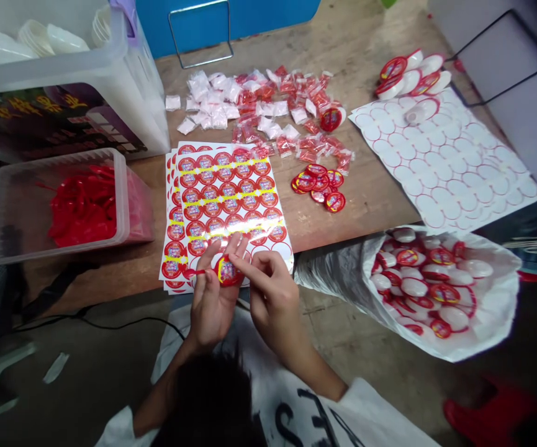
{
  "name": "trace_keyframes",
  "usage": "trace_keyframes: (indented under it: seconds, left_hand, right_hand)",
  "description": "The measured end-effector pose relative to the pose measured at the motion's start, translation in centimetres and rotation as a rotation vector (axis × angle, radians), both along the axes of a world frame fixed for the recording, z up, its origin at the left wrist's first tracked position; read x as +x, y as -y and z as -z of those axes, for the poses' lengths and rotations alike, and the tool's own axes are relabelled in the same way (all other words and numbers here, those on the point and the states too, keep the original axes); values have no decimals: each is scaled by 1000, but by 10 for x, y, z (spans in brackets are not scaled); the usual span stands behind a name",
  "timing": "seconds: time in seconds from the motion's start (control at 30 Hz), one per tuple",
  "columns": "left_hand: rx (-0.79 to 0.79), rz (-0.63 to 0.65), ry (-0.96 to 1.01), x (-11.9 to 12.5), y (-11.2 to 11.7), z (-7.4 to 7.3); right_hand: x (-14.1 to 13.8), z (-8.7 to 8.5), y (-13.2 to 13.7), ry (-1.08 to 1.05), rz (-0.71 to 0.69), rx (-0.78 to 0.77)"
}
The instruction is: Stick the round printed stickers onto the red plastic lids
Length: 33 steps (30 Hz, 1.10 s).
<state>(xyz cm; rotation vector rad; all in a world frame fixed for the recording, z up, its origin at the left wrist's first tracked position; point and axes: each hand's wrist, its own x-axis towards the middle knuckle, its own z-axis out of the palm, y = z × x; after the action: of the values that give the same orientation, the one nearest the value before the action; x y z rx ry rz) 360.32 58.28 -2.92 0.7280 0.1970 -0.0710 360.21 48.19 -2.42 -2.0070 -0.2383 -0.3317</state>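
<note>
My left hand (215, 310) holds a round red plastic lid (228, 273) with a thin red tab sticking out to the left. A printed round sticker in red, yellow and blue covers the lid's face. My right hand (272, 292) touches the lid's right side with its outstretched index finger, while the other fingers curl in. Whether its thumb grips anything is hidden. Right behind both hands lies a stack of sticker sheets (228, 205); the top sheet has blank circles near its front right corner.
On the left, a clear tub (121, 198) holds red plastic pieces below a larger bin (149, 93). Small packets (249, 105), stickered lids (319, 183) and used-up sheets (440, 155) lie on the wooden table (342, 37). A white sack (491, 310) of capped containers stands right.
</note>
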Motion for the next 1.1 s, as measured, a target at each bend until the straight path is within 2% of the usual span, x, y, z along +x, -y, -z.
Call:
trace_keyframes:
  seconds: [0.13, 0.3, 0.6, 0.8, 0.93, 1.03, 1.1]
  left_hand:
    - [7, 16, 62, 4, -4, -1]
    - [-2, 46, -16, 5, -3, -3]
    - [38, -14, 48, 7, -6, -4]
    - [75, -9, -48, 5, -5, -1]
    - [102, 29, -123, 3, -7, -2]
    - [161, 70, -164, 3, -10, 0]
    - [280, 137, -150, 3, -12, 5]
  right_hand:
    - [1, 2, 3, 37, 24, 22]
    - [2, 1, 1, 29, -29, 12]
    - [-1, 3, 0, -3, 49, -19]
    - [-4, 0, -5, -26, -108, 6]
    - [-2, -2, -8, -66, -196, 89]
    - [3, -6, -4, -156, -124, 240]
    - [6, -9, -1, -193, -49, 297]
